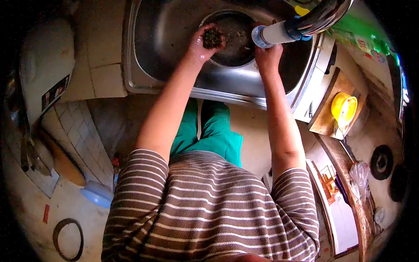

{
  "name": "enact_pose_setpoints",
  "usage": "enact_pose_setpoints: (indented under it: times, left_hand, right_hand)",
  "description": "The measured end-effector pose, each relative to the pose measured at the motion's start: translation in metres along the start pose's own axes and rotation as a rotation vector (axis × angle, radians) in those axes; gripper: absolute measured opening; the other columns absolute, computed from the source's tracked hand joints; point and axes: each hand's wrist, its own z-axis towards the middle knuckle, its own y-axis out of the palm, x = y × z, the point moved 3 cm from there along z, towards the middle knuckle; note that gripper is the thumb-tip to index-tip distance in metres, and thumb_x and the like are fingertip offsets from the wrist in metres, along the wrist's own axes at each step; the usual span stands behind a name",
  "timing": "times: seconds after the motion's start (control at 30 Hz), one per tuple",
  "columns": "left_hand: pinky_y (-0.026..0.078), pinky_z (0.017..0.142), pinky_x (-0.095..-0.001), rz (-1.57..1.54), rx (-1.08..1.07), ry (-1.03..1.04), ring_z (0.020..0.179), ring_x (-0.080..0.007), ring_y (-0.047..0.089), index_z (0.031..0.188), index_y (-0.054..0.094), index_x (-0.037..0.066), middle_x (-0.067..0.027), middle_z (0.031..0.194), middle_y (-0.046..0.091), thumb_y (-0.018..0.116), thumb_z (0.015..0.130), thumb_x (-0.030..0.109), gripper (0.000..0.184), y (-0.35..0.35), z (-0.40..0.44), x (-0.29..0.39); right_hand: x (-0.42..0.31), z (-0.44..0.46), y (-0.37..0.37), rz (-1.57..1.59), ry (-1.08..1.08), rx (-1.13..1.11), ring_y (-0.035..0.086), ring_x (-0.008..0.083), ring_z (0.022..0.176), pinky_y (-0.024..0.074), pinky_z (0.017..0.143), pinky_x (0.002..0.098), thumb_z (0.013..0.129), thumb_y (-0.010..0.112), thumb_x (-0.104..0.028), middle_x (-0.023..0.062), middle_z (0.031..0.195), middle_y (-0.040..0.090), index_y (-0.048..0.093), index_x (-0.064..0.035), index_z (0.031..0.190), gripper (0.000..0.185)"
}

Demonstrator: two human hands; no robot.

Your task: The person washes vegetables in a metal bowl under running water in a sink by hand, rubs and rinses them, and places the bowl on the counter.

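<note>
In my left hand (pixel 200 49), with the fingers curled round it, is a wet-looking clump of dark green leafy bits (pixel 212 38). It is held over the left part of a round metal basin (pixel 231 62), which stands in the steel sink (pixel 168 26). Dark liquid with a few small pieces shows inside the basin. At the basin's right rim is my right hand (pixel 270 56). The white faucet head (pixel 264 36) covers most of its fingers, so I cannot make out their grip.
A dark hose (pixel 327 17) runs to the faucet at upper right, near a green plastic package (pixel 362 35). To the right, a yellow container (pixel 344 108) sits on a wooden board (pixel 325 115). A tiled counter (pixel 107 78) borders the sink's left side.
</note>
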Motion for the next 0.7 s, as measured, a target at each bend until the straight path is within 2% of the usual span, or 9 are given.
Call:
enact_pose_setpoints:
  times: [0.03,0.13,0.17,0.23,0.37,0.43,0.53,0.67,0.7]
  left_hand:
    - [0.047,0.075,-0.0485,-0.041,-0.039,-0.02,0.082,-0.0314,0.058,0.082,0.06,0.006,-0.0124,0.079,0.061,0.058,0.076,0.028,0.023,0.004,-0.005,0.006]
    - [0.047,0.078,-0.0534,-0.104,-0.067,0.021,0.084,-0.0351,0.059,0.077,0.058,0.003,-0.0133,0.075,0.059,0.059,0.076,0.02,0.017,0.019,-0.009,0.008]
    - [0.047,0.078,-0.0534,-0.103,-0.066,0.019,0.084,-0.0351,0.059,0.077,0.058,0.003,-0.0133,0.075,0.059,0.059,0.076,0.02,0.017,0.018,-0.009,0.01]
    - [0.041,0.089,-0.0539,-0.116,-0.151,-0.034,0.093,-0.0389,0.054,0.082,0.057,-0.001,-0.0169,0.082,0.06,0.056,0.078,0.018,0.019,0.014,-0.007,0.014]
    - [0.042,0.088,-0.0532,-0.047,-0.144,-0.048,0.092,-0.0374,0.055,0.087,0.057,-0.001,-0.0168,0.086,0.06,0.055,0.079,0.017,0.02,0.014,-0.01,0.016]
    - [0.043,0.087,-0.052,0.045,-0.135,-0.037,0.092,-0.0359,0.056,0.093,0.056,-0.001,-0.0169,0.09,0.059,0.054,0.08,0.017,0.023,0.014,-0.012,0.015]
    - [0.044,0.086,-0.0508,0.05,-0.13,-0.051,0.093,-0.0348,0.056,0.099,0.056,-0.001,-0.0165,0.093,0.06,0.053,0.081,0.016,0.025,0.016,-0.012,0.013]
    - [0.043,0.087,-0.0499,0.051,-0.092,-0.025,0.096,-0.0352,0.055,0.102,0.055,0.0,-0.0156,0.097,0.059,0.051,0.082,0.017,0.028,0.021,-0.012,0.009]
    - [0.043,0.087,-0.0509,0.027,-0.098,-0.027,0.094,-0.0351,0.056,0.101,0.057,0.0,-0.0153,0.096,0.06,0.05,0.082,0.019,0.028,0.022,-0.012,0.009]
  right_hand:
    - [0.002,0.004,-0.002,-0.021,-0.008,-0.004,0.058,0.0278,0.093,0.0453,0.077,0.0301,0.071,0.058,0.003,0.0134,0.096,0.061,0.059,-0.0053,0.1,0.03]
    - [0.023,0.01,0.007,-0.23,-0.06,-0.146,0.057,0.0315,0.089,0.0447,0.078,0.0341,0.07,0.058,0.001,0.0156,0.094,0.061,0.058,-0.004,0.1,0.03]
    - [0.035,0.01,0.013,-0.23,-0.058,-0.146,0.057,0.0315,0.089,0.0447,0.078,0.0341,0.07,0.058,0.001,0.0156,0.094,0.061,0.058,-0.004,0.1,0.03]
    - [0.057,0.007,0.033,-0.243,-0.137,-0.269,0.055,0.0339,0.091,0.0428,0.082,0.0386,0.071,0.058,-0.003,0.0176,0.096,0.059,0.057,-0.0037,0.101,0.031]
    - [0.095,0.003,0.068,-0.386,-0.198,-0.291,0.053,0.0344,0.096,0.0415,0.084,0.0407,0.071,0.057,-0.008,0.0185,0.101,0.057,0.055,-0.0041,0.105,0.034]
    - [0.111,-0.001,0.095,-0.762,-0.523,-0.273,0.051,0.0348,0.1,0.0407,0.084,0.0424,0.073,0.055,-0.012,0.0186,0.104,0.055,0.055,-0.0049,0.106,0.034]
    - [0.058,-0.009,0.085,-0.567,-0.342,-0.278,0.05,0.0353,0.101,0.0403,0.085,0.0433,0.076,0.051,-0.014,0.02,0.105,0.055,0.054,-0.0046,0.104,0.03]
    - [0.065,-0.026,0.103,-0.247,-0.317,-0.319,0.053,0.0343,0.097,0.0431,0.08,0.0441,0.078,0.047,-0.017,0.0232,0.103,0.055,0.054,-0.005,0.1,0.026]
    - [0.064,-0.033,0.102,-0.257,-0.132,-0.395,0.055,0.034,0.093,0.0445,0.077,0.0443,0.078,0.047,-0.019,0.0229,0.1,0.055,0.054,-0.0051,0.1,0.027]
